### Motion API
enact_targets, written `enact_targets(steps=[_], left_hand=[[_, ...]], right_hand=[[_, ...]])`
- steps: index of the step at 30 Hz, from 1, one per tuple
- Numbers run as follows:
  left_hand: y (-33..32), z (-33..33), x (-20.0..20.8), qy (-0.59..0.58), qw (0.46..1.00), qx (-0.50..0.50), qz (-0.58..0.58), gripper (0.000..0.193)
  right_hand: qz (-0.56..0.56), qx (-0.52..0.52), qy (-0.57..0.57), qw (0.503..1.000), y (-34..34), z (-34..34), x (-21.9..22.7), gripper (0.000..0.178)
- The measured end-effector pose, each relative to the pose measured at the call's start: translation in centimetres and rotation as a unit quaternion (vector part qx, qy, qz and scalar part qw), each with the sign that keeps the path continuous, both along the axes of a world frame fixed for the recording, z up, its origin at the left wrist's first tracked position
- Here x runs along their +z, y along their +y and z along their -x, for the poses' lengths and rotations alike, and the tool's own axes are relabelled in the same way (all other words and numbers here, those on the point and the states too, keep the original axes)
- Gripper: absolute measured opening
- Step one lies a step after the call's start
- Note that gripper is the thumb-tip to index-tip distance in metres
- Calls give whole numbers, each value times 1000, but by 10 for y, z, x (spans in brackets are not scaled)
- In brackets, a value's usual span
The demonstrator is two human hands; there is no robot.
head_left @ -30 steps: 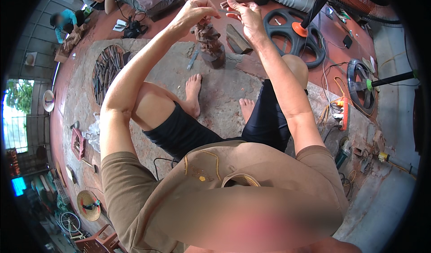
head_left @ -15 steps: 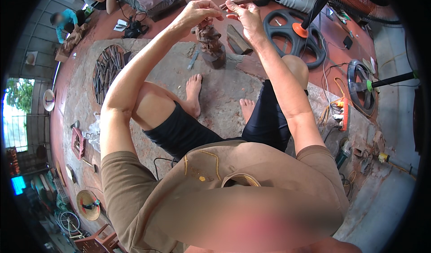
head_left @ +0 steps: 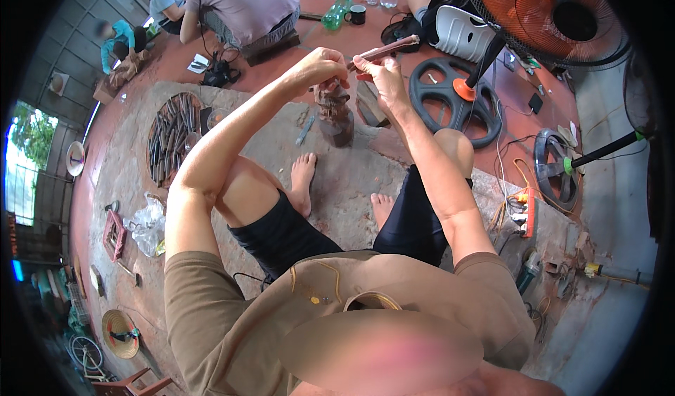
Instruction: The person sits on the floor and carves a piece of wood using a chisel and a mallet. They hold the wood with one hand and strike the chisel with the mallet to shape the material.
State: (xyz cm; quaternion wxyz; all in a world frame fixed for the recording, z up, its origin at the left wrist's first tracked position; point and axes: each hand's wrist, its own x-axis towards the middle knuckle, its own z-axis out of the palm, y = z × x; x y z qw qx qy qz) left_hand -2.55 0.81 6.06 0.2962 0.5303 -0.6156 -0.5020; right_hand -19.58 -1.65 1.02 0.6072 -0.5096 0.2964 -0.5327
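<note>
The right hand [head_left: 384, 80] pinches a brown stick [head_left: 395, 45] near one end, between thumb and fingers. The rest of the stick pokes out past the hand, to the right. The left hand [head_left: 325, 67] is curled close to that end, but its fingertips are hard to see, so I can't tell if they hold anything. Just below it stands a dark brown carving [head_left: 336, 120]. Further left lies a heap of thin tools [head_left: 171, 137].

The stick [head_left: 395, 47] is reddish brown, the carving [head_left: 336, 125] darker brown. Mottled grey covers the slab [head_left: 281, 141]; the floor [head_left: 266, 75] is brick red. The shirt [head_left: 415, 276] is brown, the shorts [head_left: 288, 226] near-black navy. The fan [head_left: 538, 16] shows orange around a black hub; the bottle [head_left: 337, 13] is green, the crate [head_left: 114, 236] pink.
</note>
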Motion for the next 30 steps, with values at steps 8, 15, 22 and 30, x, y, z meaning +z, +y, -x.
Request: enact_targets(steps=[8, 15, 22, 30], left_hand=[[20, -4, -34, -241, 949, -190, -74, 16], [33, 8, -64, -416, 852, -308, -75, 16], [36, 8, -93, -356, 849, -347, 178, 11], [33, 14, -65, -408, 841, -321, 154, 17]], right_hand=[[-19, -75, -86, 993, -24, 28, 9, 19], [-42, -72, -95, 992, -19, 29, 12, 19], [-52, -93, -89, 990, -21, 34, 10, 17], [-57, -88, -80, 991, -22, 38, 8, 19]])
